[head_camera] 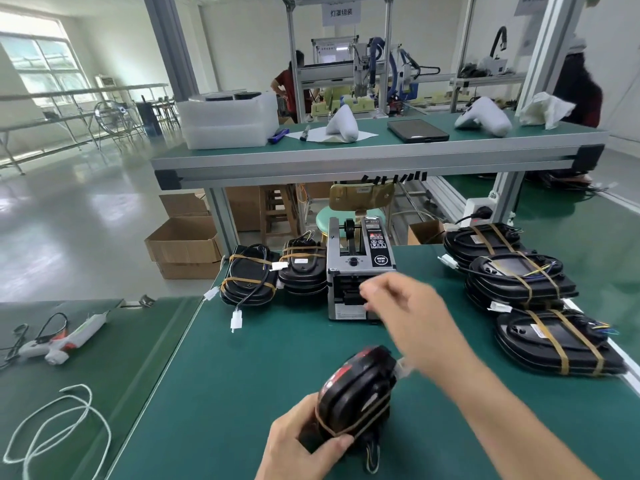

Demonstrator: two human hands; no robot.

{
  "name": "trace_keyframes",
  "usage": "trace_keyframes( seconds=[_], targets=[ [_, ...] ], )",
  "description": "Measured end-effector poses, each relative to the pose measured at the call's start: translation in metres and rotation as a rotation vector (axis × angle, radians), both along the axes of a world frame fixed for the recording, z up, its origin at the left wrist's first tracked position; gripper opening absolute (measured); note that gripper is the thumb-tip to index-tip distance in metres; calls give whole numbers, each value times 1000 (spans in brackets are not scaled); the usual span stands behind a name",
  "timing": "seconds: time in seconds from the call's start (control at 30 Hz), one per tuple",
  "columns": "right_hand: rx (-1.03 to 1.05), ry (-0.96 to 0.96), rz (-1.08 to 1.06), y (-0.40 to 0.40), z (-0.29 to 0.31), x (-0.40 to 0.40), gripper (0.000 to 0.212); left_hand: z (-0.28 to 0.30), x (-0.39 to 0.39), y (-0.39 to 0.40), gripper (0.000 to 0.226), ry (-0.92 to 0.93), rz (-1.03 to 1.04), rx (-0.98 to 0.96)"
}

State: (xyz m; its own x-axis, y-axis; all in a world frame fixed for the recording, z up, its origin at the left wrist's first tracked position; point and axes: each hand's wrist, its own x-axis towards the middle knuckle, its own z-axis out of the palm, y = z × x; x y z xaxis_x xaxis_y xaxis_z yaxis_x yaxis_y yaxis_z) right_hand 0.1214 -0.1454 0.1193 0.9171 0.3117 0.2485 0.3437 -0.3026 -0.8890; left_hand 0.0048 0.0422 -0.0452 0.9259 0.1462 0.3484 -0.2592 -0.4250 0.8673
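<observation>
Low in the frame, the left hand (304, 441) has its grip clamped on a stack of black lamp housings (356, 393), tilted up off the green surface (259, 375) at bottom centre. One tan tape band crosses the stack; the finished ones carry two, so a second band seems to be left. Above it, the right hand (412, 317) reaches to the mouth of the tape dispenser (360, 271), probably for the next strip. Motion blur hides whether that grip is apart or pinched. Two finished bundles (247, 282) sit left of the dispenser and three more bundles (516, 278) at the right, so the job looks well along. Nothing blocks the reach. A glue gun (59, 341) and a white cord (59, 424) lie far left.
</observation>
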Motion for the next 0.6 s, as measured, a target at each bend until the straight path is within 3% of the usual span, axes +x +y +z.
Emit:
trace_keyframes(
  seconds=[0.07, 0.23, 0.6],
  targets=[
    [128, 253, -121, 4, -6, 40, 21, -2, -1, 1, 59, 7, -10, 16],
    [76, 594, -207, 33, -56, 90, 14, -5, 0, 3, 65, 42, -31, -27],
    [390, 716, -497, 70, -59, 107, 2, -7, 2, 3, 63, 65, -41, -96]
  ],
)
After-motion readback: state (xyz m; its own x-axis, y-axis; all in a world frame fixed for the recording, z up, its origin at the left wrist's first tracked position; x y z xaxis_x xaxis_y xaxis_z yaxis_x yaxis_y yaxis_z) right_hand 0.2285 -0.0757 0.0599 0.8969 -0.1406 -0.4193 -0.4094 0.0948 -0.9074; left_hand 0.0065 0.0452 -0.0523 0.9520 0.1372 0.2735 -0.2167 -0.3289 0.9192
